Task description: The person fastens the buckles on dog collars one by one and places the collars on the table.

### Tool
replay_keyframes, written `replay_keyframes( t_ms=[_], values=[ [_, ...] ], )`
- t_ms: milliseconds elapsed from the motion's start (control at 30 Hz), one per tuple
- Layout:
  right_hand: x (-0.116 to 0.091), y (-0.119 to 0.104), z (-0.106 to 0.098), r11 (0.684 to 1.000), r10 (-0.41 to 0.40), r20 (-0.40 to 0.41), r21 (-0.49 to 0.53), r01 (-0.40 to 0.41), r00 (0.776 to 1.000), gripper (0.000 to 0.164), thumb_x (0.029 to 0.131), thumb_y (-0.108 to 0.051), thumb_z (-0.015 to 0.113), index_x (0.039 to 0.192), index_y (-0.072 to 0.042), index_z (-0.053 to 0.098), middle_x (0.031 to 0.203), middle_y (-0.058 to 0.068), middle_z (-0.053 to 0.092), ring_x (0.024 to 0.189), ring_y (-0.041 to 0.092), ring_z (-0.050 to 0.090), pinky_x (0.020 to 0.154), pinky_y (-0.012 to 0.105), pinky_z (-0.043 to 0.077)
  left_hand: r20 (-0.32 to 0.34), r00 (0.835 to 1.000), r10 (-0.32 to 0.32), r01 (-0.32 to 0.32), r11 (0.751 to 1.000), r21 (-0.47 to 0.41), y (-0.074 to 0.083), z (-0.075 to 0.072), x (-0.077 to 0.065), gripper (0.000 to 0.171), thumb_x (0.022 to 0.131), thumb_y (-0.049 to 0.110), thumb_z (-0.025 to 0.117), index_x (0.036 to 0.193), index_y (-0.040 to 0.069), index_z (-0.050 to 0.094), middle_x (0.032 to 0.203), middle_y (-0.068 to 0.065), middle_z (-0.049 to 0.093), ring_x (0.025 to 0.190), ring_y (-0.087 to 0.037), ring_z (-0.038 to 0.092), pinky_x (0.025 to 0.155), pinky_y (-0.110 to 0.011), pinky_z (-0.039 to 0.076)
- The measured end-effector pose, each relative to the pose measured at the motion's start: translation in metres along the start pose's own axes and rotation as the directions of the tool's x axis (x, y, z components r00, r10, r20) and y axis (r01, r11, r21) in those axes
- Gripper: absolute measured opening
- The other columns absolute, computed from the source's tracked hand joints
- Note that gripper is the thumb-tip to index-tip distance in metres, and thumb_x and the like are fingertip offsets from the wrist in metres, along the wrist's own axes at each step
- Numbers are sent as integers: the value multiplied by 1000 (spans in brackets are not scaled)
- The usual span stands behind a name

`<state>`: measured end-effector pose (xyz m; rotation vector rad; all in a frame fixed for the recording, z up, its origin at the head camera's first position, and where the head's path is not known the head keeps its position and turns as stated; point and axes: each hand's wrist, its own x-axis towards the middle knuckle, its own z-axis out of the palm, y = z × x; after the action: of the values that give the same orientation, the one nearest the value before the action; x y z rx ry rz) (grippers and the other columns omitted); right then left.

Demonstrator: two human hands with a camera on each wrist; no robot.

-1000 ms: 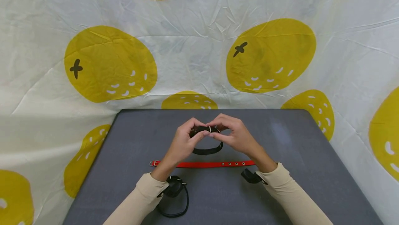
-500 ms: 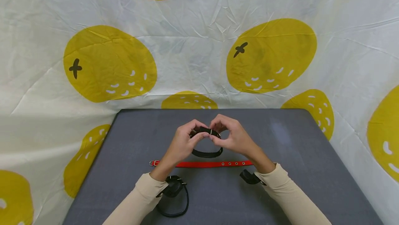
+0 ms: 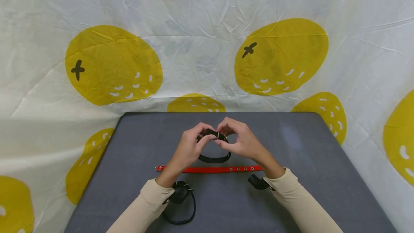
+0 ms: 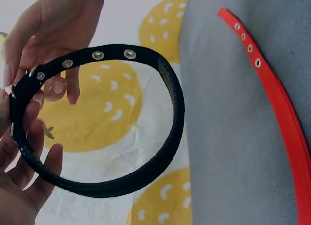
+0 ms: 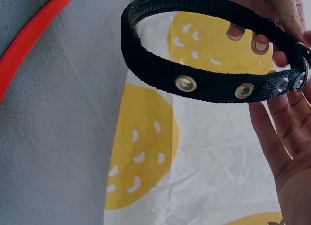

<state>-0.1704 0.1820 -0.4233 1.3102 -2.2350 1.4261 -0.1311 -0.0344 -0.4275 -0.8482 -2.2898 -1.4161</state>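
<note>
A black dog collar point(image 3: 214, 160) with metal eyelets, bent into a loop, is held up above the table between both hands. At its buckle end, the left hand point(image 3: 191, 141) pinches the band between thumb and fingers. The right hand point(image 3: 244, 140) grips it just to the right of the buckle. In the left wrist view the strap end of the collar point(image 4: 114, 52) runs through the buckle hardware, while the left hand point(image 4: 19, 186) is below and the right hand point(image 4: 60, 23) above. Eyelets on the collar point(image 5: 214, 86) face the right wrist camera.
A red collar point(image 3: 210, 170) lies stretched out on the grey table point(image 3: 226, 204), partly behind the forearms. Near the left sleeve sits a black loop point(image 3: 194, 208) with metal bits, partly hidden by the wrist camera. Behind hangs a fruit-patterned cloth point(image 3: 200, 57).
The right hand's thumb and fingers have parted slightly and moved off the buckle toward the right side of the band. The left hand stays almost in place.
</note>
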Motion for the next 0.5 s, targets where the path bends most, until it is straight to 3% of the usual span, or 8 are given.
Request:
replay_keyframes(
  t_ms=[167, 500],
  values=[
    [0, 1, 1, 1000, -11, -10, -5, 11, 1000, 27, 83, -3, 81, 104, -12, 67, 96, 2, 64, 81, 15, 63, 75, 39, 58, 9, 1000, -16, 16, 1000, -9, 0, 0, -1, 16, 97, 17, 67, 112, 12, 68, 96, 0, 71, 84, -8, 67, 75, -34, 59],
    [-3, 4, 1, 999, 32, -9, -22, -33, 999, 20, 87, -4, 77, 99, -17, 67, 91, -5, 61, 79, 10, 60, 75, 32, 57, -13, 999, -50, 50, 999, -16, -1, -3, 0, 14, 98, 18, 66, 111, 13, 65, 96, 1, 72, 86, -10, 69, 76, -32, 59]
  ],
)
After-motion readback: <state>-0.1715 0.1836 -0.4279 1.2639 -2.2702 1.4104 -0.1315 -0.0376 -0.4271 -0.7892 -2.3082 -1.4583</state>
